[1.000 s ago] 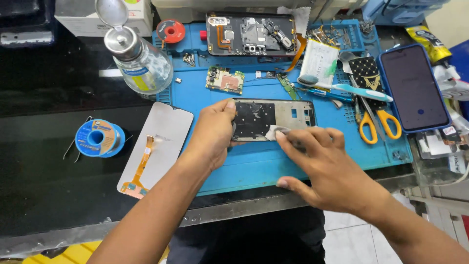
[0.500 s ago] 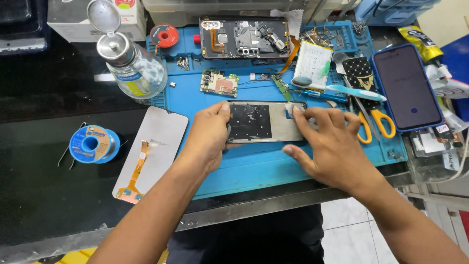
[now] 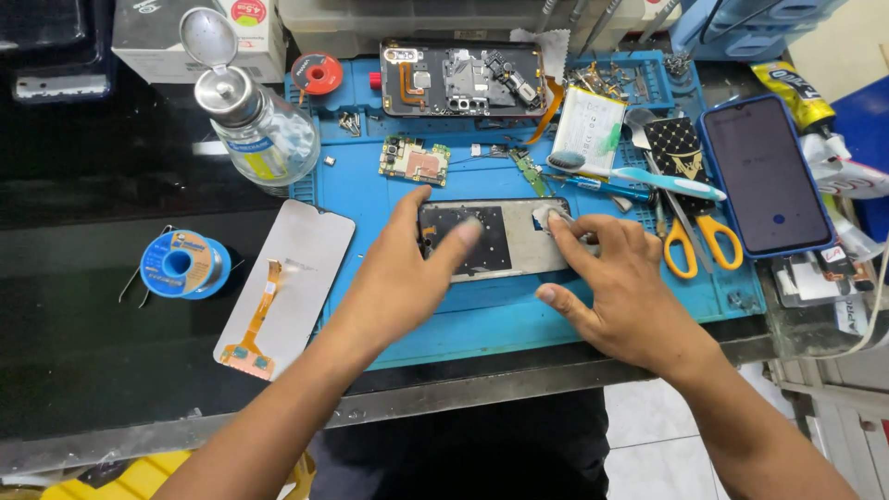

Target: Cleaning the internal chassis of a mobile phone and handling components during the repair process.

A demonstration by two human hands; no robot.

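Observation:
A bare phone frame [image 3: 505,243] lies flat on the blue repair mat [image 3: 482,319]. My left hand [image 3: 403,278] presses down on the frame's left end, the index finger stretched across its dark panel. Over the frame's right end is my right hand [image 3: 616,282], and its fingertips pinch a small grey wad of cloth [image 3: 548,218] against the frame's top edge. Left of the mat lies a detached phone screen [image 3: 289,278] face down, with its orange flex cable on top.
A glass solvent bottle [image 3: 264,130] with a metal pump top stands at the mat's back left. An opened phone body [image 3: 463,79], a small circuit board [image 3: 414,161], a toothbrush [image 3: 639,174], yellow scissors [image 3: 690,243], a dark phone [image 3: 764,176] and a blue solder spool [image 3: 181,264] lie around.
My right hand has slid from the frame's lower middle up to its top right edge with the cloth. My left index finger has stretched out over the frame.

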